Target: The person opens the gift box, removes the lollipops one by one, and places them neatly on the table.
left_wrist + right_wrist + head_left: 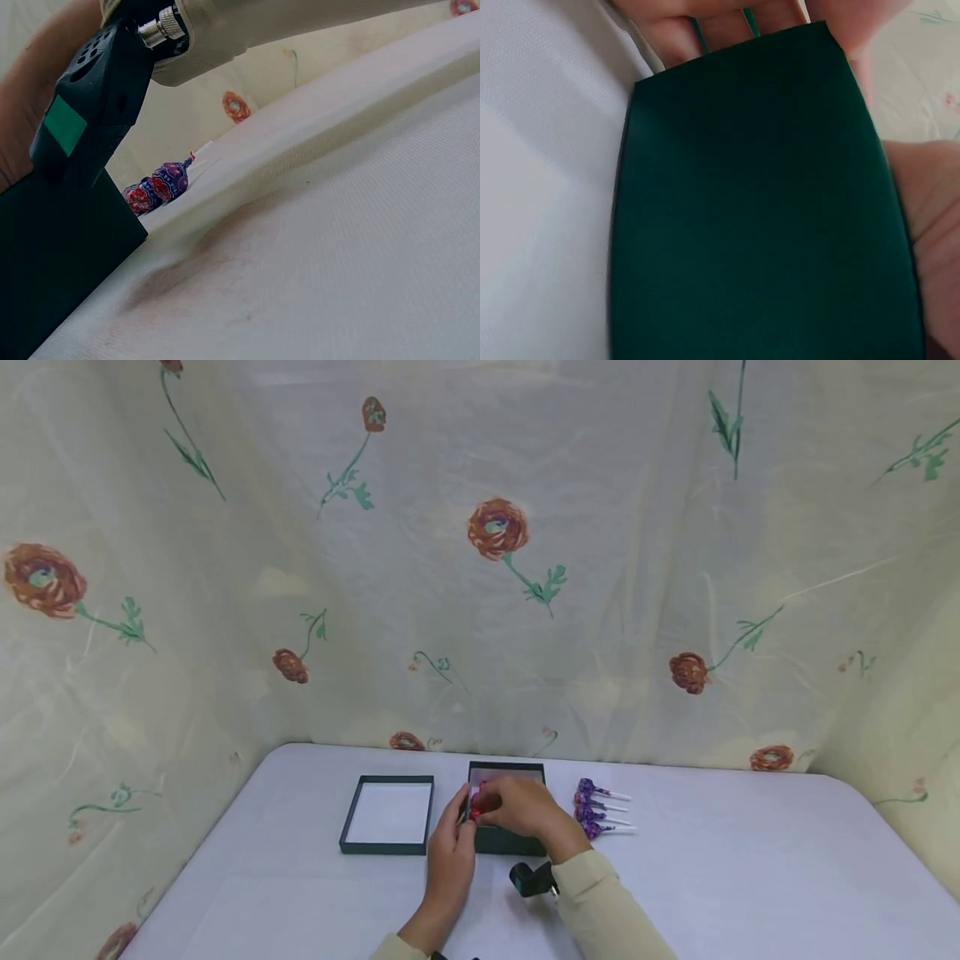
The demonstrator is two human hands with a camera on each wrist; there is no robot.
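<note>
A dark green open box [512,841] stands on the table in the head view. My left hand [451,852] grips its left side, fingers along the wall and thumb by the front corner. Over the box's left part, my right hand [517,806] has thumb and fingertips pinched together at a small red thing [475,814]. Most of that thing is hidden by the fingers, and I cannot tell its kind. In the right wrist view the box wall [765,210] fills the middle. The left wrist view catches a box corner [67,262].
A dark green box lid [384,849] lies left of the box. Several purple-wrapped lollipops [589,808] lie in a row to the right, white sticks pointing right. A black camera [531,880] hangs at my right wrist. Flowered cloth [600,693] stands behind the white table [750,860].
</note>
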